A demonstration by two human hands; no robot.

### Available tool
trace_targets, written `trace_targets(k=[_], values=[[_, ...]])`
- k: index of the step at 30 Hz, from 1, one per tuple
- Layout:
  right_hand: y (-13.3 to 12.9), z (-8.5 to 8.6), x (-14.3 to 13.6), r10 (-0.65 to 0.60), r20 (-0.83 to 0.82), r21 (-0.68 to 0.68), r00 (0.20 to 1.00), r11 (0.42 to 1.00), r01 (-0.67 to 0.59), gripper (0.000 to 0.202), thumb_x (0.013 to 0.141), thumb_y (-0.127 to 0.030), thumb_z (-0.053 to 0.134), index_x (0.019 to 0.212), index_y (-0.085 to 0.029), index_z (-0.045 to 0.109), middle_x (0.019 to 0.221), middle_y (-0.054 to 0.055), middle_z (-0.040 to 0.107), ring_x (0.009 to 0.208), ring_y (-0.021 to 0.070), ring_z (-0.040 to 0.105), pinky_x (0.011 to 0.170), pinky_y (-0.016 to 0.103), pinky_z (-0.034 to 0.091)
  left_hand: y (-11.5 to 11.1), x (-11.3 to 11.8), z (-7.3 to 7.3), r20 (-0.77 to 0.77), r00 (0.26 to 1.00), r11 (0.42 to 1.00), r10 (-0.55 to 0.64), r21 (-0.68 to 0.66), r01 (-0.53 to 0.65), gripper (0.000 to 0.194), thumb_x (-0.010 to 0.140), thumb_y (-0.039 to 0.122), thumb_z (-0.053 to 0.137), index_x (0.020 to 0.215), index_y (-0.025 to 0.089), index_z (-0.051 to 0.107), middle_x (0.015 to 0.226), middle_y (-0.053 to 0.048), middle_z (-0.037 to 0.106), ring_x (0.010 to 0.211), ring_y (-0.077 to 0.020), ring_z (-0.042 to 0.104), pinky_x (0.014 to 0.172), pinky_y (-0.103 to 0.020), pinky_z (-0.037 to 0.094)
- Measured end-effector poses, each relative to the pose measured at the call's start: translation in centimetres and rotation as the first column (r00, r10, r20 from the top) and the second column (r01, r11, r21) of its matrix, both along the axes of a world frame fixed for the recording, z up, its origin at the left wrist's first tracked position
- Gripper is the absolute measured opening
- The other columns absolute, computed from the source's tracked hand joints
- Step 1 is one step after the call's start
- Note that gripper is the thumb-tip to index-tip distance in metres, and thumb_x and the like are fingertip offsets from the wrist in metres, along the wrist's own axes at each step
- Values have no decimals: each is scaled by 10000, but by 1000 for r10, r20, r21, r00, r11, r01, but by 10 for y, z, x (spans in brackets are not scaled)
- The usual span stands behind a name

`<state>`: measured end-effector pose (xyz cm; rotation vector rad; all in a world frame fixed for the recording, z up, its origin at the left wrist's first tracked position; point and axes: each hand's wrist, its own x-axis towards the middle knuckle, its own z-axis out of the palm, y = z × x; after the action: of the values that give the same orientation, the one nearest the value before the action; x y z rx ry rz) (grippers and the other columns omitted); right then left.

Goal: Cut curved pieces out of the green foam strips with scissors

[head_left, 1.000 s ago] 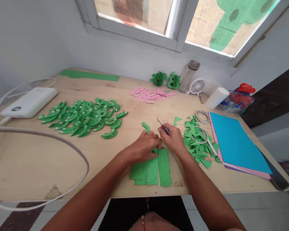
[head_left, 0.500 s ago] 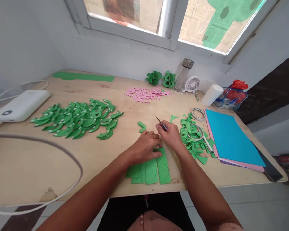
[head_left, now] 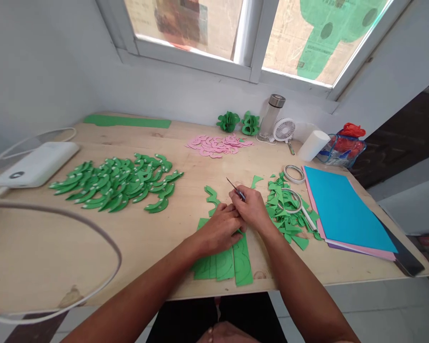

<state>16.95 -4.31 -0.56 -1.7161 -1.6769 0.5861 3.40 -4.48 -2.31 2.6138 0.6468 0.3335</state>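
Observation:
My right hand [head_left: 250, 205] is closed round a pair of small scissors [head_left: 240, 194], whose dark pointed blades stick out to the upper left. Touching it, my left hand [head_left: 223, 228] has its fingers curled over the top end of a green paper strip [head_left: 243, 264] with drawn curved outlines. More marked green strips [head_left: 212, 267] lie side by side under that hand and wrist. Just beyond my left fingers is a cut, curved green piece [head_left: 210, 194]. The fingertips of both hands partly hide one another and the strip's upper end.
Left lies a heap of curved green pieces [head_left: 117, 183], near a white power bank [head_left: 35, 164] with a looping cable. Pink cutouts [head_left: 218, 145] are at the back. Right are green scraps [head_left: 289, 219], tape rolls [head_left: 294, 174], blue paper [head_left: 346, 205], a bottle [head_left: 270, 119] and a fan [head_left: 284, 129].
My hands have come together and now touch. The right-hand green strip has shifted slightly toward me. The cut green piece beyond my left hand shows more fully. The view has tilted a little.

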Motion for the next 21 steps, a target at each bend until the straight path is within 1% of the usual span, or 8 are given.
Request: trace_targets(k=[6,8,10,13,15,17,21], values=[[0,-2,1,-22,-51,21,998,999,23,204,844,-323,507,680,-206,537,578,-26,499,557,140,448,549,251,298,-5,1,8,-29,1000,1000,-2,-4,2,185,771,160,600,945,165,661,1162,-115,649,1119,-300,519,925,-456,371],[0,-3,2,-31,-64,24,997,999,32,196,842,-328,510,693,-205,547,577,-29,497,551,139,444,547,252,300,-6,1,10,-30,999,1000,-10,-21,9,176,762,175,609,930,171,662,1151,-106,650,1115,-300,517,921,-451,371],[1,-3,2,-32,-71,20,997,999,34,194,839,-331,513,695,-205,548,577,-28,501,555,141,449,548,253,302,-6,1,12,-32,999,999,-18,-35,17,129,754,180,619,875,179,662,1108,-93,661,1098,-296,522,914,-443,370],[1,-4,2,-26,-83,12,996,1000,27,199,837,-335,509,691,-205,545,576,-25,513,557,144,462,546,255,306,-5,0,12,-32,999,999,-35,-42,33,93,757,166,615,836,185,660,1076,-84,665,1090,-289,524,905,-430,369],[2,-4,2,-24,-86,11,996,1000,26,207,835,-338,509,678,-206,539,566,-25,512,550,144,464,544,256,310,-5,0,11,-20,999,999,-35,-39,35,148,756,165,621,897,184,665,1106,-92,656,1108,-293,515,910,-431,367],[2,-4,3,-28,-87,15,996,999,29,209,832,-339,512,675,-206,542,565,-24,521,549,145,470,544,256,316,-5,-2,11,-6,999,998,-39,-40,38,216,752,198,649,968,183,663,1139,-100,642,1124,-302,506,921,-439,363],[2,-4,3,-39,-100,14,994,999,40,198,830,-331,514,685,-204,561,582,-19,545,555,144,478,544,254,322,-4,-6,13,-12,997,995,-80,-63,79,297,729,269,711,1013,198,661,1165,-95,629,1135,-317,492,945,-458,356]])
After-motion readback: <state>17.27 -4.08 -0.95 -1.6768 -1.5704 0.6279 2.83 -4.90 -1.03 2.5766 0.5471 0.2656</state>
